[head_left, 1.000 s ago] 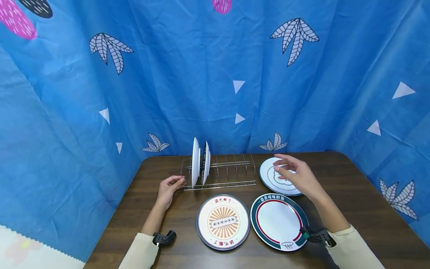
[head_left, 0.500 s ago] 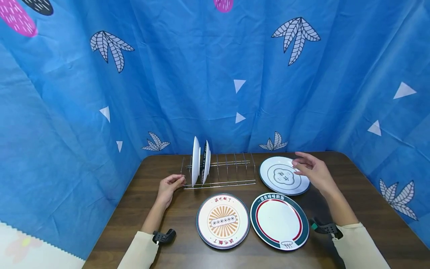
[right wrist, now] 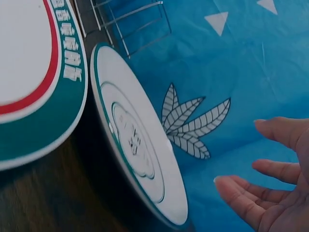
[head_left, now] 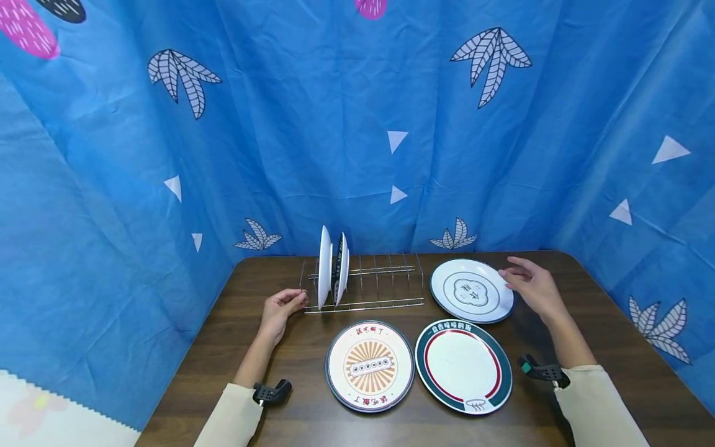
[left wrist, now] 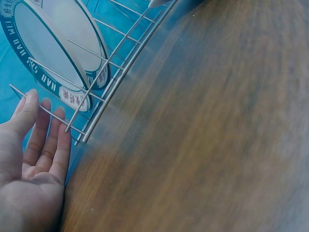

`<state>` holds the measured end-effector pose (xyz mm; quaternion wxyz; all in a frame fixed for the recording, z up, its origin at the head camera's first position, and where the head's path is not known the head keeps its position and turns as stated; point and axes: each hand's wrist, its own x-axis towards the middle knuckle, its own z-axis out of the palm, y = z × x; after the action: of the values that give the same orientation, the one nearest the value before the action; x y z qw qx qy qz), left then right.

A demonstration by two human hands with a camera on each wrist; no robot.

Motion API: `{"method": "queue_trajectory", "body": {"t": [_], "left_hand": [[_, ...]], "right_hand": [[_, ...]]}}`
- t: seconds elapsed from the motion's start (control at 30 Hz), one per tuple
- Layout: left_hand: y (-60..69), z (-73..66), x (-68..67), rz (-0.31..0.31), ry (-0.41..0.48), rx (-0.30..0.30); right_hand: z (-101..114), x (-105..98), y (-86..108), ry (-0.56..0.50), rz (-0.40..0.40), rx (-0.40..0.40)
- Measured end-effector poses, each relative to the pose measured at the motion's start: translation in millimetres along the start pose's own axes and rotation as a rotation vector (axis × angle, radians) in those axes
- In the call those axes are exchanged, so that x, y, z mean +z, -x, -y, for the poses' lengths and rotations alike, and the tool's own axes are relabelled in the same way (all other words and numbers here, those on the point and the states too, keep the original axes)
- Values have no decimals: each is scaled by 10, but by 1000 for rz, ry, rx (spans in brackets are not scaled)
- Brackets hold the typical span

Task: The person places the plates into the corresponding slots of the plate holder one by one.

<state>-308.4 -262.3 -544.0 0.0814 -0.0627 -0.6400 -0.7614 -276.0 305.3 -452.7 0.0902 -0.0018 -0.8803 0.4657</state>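
My left hand (head_left: 282,312) pinches the left end of the wire rack (head_left: 380,305); in the left wrist view the thumb and fingers of that hand (left wrist: 41,150) close round its end wire. Two plates (head_left: 325,268) (head_left: 342,270) stand upright in the rack's left slots. My right hand (head_left: 533,288), fingers relaxed and holding nothing, is beside the right edge of the white plate with a grey emblem (head_left: 472,292). The right wrist view shows a gap between that hand (right wrist: 275,179) and the plate (right wrist: 140,135).
Nearer the front lie a plate with an orange sunburst (head_left: 369,366) and, to its right, a green-rimmed plate with a red ring (head_left: 463,366). A blue curtain (head_left: 335,124) hangs behind the brown wooden table (head_left: 301,410).
My right hand has moved right, from over the emblem plate to beside its right edge, uncovering it. My left hand stays at the rack's end.
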Motion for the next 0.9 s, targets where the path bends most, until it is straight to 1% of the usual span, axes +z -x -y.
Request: {"method": "queue_trajectory", "body": {"t": [0.1, 0.23, 0.53, 0.73, 0.83, 0.9], "left_hand": [[0, -5, -6, -1, -1, 0], [0, -5, -7, -1, 4, 6], [-10, -11, 8, -9, 14, -9], [5, -31, 8, -2, -2, -8], [9, -36, 9, -2, -2, -8], [10, -39, 10, -1, -4, -10]], "right_hand": [[-48, -3, -14, 45, 14, 42], [-102, -3, -30, 58, 52, 91], [-170, -4, -47, 101, 115, 157], [-205, -3, -40, 132, 101, 198], [-238, -9, -36, 130, 118, 222], [-268, -12, -40, 111, 144, 224]]}}
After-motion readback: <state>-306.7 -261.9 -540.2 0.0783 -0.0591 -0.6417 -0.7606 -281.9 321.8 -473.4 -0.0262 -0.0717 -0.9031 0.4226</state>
